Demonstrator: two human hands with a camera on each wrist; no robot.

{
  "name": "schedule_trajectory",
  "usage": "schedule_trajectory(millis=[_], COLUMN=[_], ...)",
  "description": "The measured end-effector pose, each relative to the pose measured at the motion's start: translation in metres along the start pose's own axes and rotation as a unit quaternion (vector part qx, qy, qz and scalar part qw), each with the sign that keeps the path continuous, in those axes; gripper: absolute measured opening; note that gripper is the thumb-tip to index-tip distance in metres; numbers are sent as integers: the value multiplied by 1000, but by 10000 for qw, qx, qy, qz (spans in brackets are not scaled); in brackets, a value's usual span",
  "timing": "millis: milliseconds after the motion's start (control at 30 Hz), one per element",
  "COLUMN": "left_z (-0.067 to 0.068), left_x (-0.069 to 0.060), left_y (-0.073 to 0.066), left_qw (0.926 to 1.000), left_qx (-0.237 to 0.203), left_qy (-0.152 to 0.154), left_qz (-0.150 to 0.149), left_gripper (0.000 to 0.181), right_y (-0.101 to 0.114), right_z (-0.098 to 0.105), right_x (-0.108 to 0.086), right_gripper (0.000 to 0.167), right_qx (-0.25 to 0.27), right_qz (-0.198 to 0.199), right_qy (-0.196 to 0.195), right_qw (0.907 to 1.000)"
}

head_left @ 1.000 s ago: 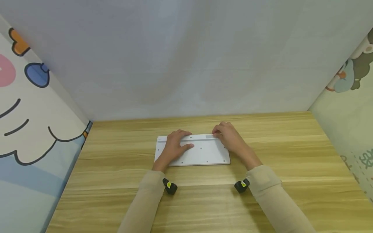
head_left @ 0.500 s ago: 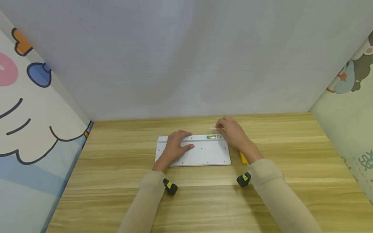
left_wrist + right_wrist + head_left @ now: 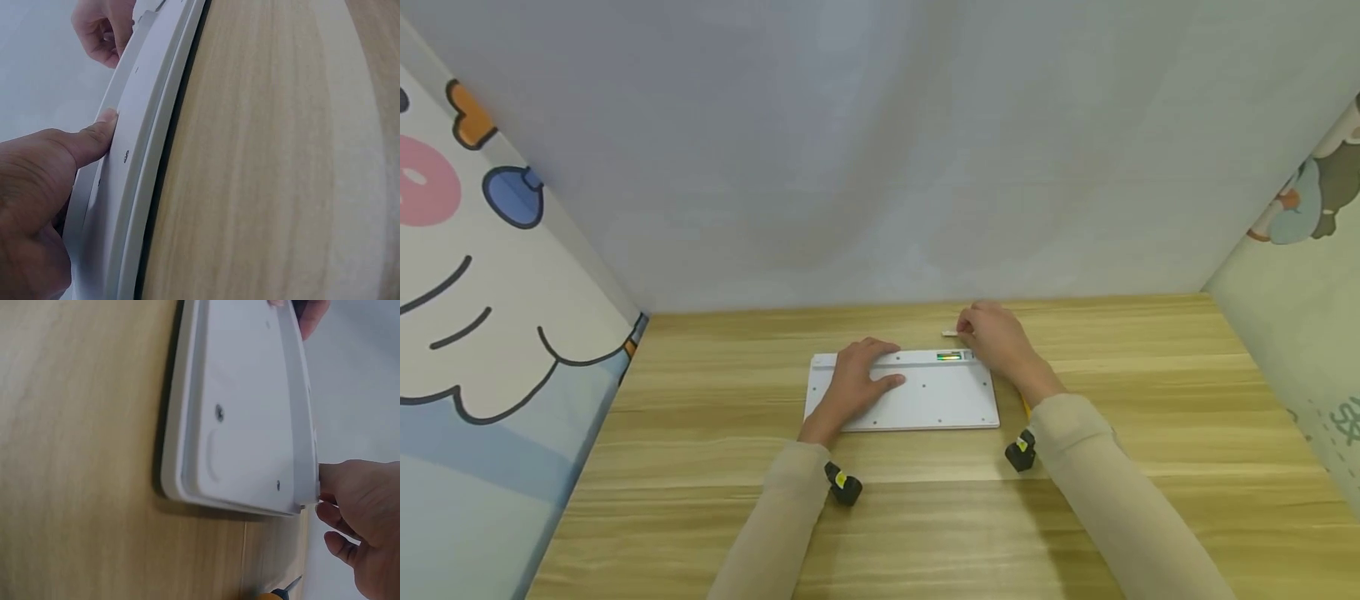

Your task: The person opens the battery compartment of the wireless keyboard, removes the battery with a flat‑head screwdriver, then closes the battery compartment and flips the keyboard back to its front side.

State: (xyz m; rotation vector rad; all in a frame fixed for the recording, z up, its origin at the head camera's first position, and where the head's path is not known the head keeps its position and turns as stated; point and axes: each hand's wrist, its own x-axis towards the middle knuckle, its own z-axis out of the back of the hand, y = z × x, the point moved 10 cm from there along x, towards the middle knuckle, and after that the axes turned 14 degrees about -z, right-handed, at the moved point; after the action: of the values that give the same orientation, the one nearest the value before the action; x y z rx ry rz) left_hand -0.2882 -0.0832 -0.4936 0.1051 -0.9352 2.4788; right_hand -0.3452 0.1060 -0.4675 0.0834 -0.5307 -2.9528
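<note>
A white keyboard (image 3: 925,404) lies face down on the wooden table, its screwed back upward. My left hand (image 3: 855,379) holds its far edge, the thumb on the back and the fingers over that edge. Near the far right corner a battery slot is uncovered, and a green and gold battery (image 3: 948,356) shows in it. My right hand (image 3: 996,336) pinches a small white battery cover (image 3: 950,333) just beyond the far edge. In the right wrist view the right hand (image 3: 369,512) is by the keyboard's corner; the cover is mostly hidden there.
A yellow-handled screwdriver (image 3: 270,595) with a dark shaft lies right of the keyboard, mostly hidden beneath the right forearm in the head view. A grey-white wall (image 3: 850,167) rises behind the table's far edge. Printed panels (image 3: 490,333) flank both sides.
The battery cover has come off the keyboard in my right hand, which moved slightly away beyond the far edge, exposing the battery. My left hand stays on the keyboard.
</note>
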Motion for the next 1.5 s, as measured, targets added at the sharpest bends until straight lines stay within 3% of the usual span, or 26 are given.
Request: schedule_trajectory(millis=[200,433,800,1067,1500], left_z=[0,0,1,2,0], left_x=[-1,-1,-1,0,-1], left_y=[0,0,4,6,8], left_qw=[10000,10000,9998,9999,9999], left_qx=[19,19,75,60,75], left_qy=[-41,-21,-56,34,-66], left_qz=[-80,-88,-172,-121,-121], left_gripper=[49,49,50,50,50], right_y=[-2,-5,-7,-25,-52], right_z=[-3,-3,16,21,24], right_x=[3,1,-16,-30,-56], right_gripper=[10,13,21,27,34], right_qx=[-192,-37,293,697,1198], right_qz=[30,-148,-258,-460,-749], right_qy=[75,212,100,-1,-269], right_qw=[9998,9997,9992,9965,9896])
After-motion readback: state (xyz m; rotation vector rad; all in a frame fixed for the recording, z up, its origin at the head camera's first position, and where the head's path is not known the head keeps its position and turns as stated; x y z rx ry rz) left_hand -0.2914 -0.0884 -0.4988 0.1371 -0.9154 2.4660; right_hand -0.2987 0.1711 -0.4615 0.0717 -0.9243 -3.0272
